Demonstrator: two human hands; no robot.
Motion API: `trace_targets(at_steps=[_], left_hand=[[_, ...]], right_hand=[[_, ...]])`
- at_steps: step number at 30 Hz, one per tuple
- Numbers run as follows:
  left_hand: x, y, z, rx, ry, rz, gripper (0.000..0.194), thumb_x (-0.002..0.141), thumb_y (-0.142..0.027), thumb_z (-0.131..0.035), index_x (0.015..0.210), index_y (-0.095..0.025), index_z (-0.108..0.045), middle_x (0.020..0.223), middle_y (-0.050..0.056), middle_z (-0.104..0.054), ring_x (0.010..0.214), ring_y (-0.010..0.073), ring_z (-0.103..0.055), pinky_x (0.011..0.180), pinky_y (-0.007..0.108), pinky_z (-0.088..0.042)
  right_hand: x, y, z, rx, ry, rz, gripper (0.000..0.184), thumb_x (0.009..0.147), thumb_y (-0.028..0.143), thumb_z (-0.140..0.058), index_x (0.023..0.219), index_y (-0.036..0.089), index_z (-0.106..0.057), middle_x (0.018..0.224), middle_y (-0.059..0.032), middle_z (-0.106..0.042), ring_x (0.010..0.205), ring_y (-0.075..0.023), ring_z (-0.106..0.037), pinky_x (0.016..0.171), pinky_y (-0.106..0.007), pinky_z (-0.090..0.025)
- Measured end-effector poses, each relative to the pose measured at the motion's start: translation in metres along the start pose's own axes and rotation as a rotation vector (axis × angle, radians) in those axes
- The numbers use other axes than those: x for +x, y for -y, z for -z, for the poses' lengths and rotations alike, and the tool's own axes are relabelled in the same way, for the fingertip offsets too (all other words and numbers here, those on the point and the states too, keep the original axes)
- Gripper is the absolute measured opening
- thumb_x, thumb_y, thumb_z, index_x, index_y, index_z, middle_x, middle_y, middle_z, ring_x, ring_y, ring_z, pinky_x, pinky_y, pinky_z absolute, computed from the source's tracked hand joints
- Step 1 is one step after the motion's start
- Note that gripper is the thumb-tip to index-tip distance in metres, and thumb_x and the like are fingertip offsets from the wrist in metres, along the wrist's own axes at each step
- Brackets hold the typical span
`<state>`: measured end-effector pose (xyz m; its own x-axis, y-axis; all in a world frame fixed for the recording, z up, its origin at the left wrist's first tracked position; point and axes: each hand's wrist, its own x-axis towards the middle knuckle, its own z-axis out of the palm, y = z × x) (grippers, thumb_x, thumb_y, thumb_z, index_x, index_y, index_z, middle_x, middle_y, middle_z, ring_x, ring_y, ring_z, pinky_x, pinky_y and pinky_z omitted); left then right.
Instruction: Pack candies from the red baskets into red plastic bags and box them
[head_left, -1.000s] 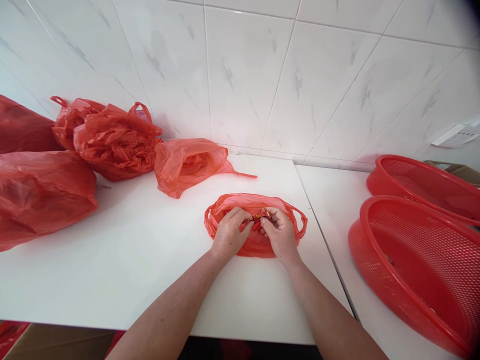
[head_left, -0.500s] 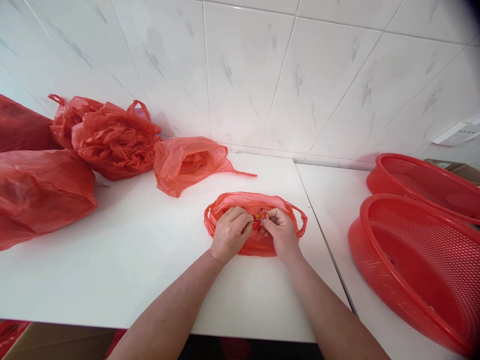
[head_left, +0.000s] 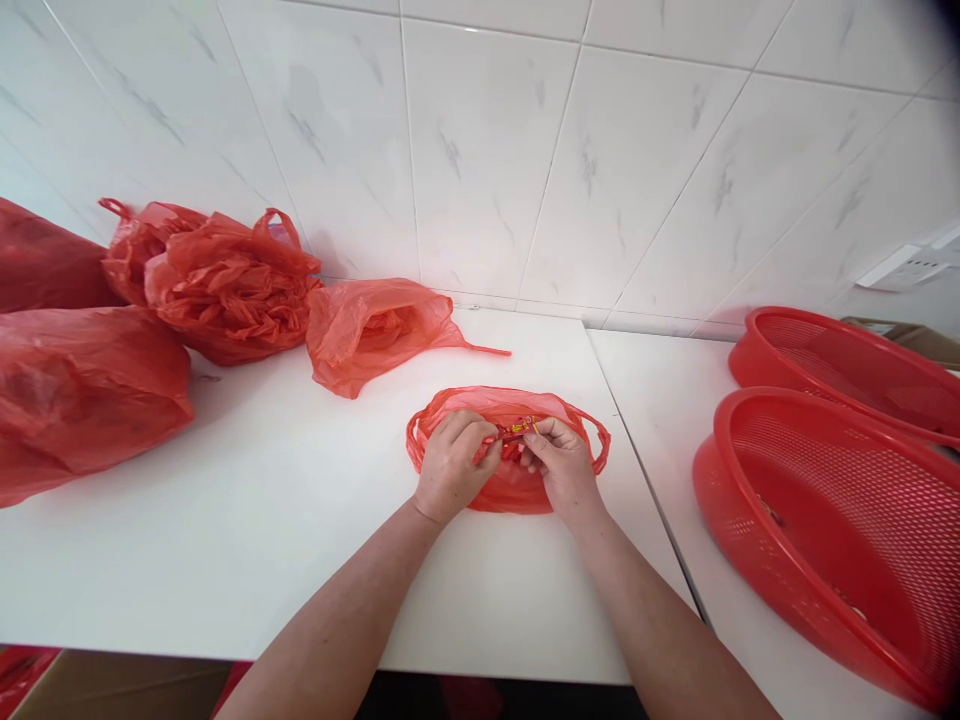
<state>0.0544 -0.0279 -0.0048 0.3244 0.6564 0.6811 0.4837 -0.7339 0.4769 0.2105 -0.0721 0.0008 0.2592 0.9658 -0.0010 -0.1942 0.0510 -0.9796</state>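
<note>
A small red wrapper with yellow print [head_left: 519, 428] is stretched between my two hands, over an open red plastic bag [head_left: 517, 495]. My left hand [head_left: 459, 460] pinches its left end between thumb and fingers. The other end sits between the thumb and fingers of my right hand [head_left: 559, 462]. Whatever is inside the wrapper cannot be made out. The bag lies spread on the white table [head_left: 300, 540], its handle loops out to the left and right. Small red pieces show in the bag below my fingers, partly hidden.
Behind the bag, near the tiled wall, lies another red plastic bag [head_left: 379, 335]. Crumpled red bags [head_left: 232, 290] and a full-looking one [head_left: 90, 400] stand at the left. Two red perforated baskets [head_left: 810, 520] are at the right, beyond a table seam. A cardboard box [head_left: 135, 685] sits below the front edge.
The wrapper has tilted and looks narrower between my fingers. Both hands keep their grip in nearly the same place. The view has shifted slightly.
</note>
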Motion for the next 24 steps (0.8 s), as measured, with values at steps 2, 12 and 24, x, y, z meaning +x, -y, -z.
trace_targets(at_steps=[2, 12, 24], left_hand=[[0.0004, 0.0024, -0.0002, -0.004, -0.044, -0.011, 0.007, 0.079, -0.016, -0.055, 0.081, -0.021, -0.060, 0.081, 0.005, -0.061, 0.078, 0.0167, -0.058, 0.072, 0.030, -0.048], [0.0006, 0.0022, -0.0047, -0.044, -0.102, -0.161, 0.011, 0.079, -0.013, -0.057, 0.086, -0.019, -0.061, 0.082, 0.004, -0.060, 0.076, 0.0141, -0.056, 0.067, 0.027, -0.050], [-0.0003, -0.0044, -0.0079, 0.138, -0.085, -0.249, 0.017, 0.079, -0.006, -0.048, 0.072, -0.018, -0.056, 0.071, 0.002, -0.060, 0.065, 0.0128, -0.054, 0.062, 0.026, -0.043]], right_hand=[[0.0014, -0.0004, 0.0025, 0.001, -0.019, -0.002, 0.016, 0.074, 0.033, -0.067, 0.073, 0.020, -0.058, 0.058, 0.0019, -0.060, 0.053, -0.0123, -0.055, 0.049, -0.024, -0.039], [-0.0006, 0.0033, 0.0000, -0.139, -0.019, 0.058, 0.016, 0.076, 0.035, -0.064, 0.072, 0.021, -0.058, 0.062, 0.0023, -0.059, 0.057, -0.0123, -0.053, 0.053, -0.026, -0.043], [-0.0050, 0.0057, -0.0047, -0.154, 0.007, 0.040, 0.019, 0.076, 0.035, -0.063, 0.067, 0.020, -0.054, 0.061, 0.0020, -0.059, 0.057, -0.0128, -0.052, 0.056, -0.028, -0.043]])
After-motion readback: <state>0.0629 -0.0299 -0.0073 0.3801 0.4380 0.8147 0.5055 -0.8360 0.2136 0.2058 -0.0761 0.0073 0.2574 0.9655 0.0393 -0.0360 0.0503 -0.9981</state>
